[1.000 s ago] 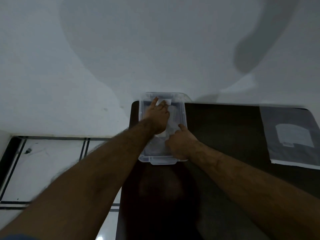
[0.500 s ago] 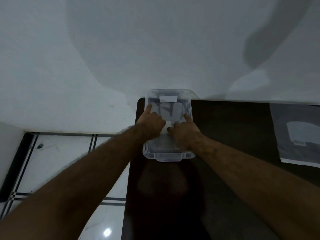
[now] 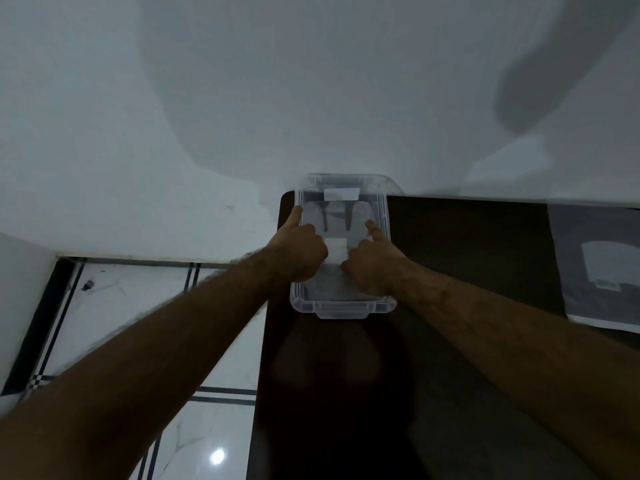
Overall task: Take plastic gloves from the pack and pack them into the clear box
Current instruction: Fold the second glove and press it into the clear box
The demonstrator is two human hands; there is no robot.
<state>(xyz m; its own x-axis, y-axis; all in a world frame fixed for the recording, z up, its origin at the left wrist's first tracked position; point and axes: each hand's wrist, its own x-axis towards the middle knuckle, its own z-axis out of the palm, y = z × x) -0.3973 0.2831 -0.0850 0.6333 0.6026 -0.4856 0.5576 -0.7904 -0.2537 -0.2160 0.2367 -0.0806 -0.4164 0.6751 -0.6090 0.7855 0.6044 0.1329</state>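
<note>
Both hands are set inside the clear box (image 3: 341,306) at the dark table's (image 3: 467,237) far left corner; left hand (image 3: 298,252) and right hand (image 3: 372,263) curled, knuckles down, index fingers extended. Plastic gloves (image 3: 334,252) seem pressed flat beneath them, though dim. The glove pack (image 3: 602,265) is seen well apart at the right edge

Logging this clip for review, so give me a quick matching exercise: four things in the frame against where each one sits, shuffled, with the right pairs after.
Things:
1. clear box
2. left hand
3. right hand
4. glove pack

Places:
A. flat on the table's right side, away from both hands
B. at the table's far left corner, against the wall
C. inside the box, forefinger pointing along its right wall
D. in the box, thumb on the box's left rim

Pairs: 1-B, 2-D, 3-C, 4-A
</note>
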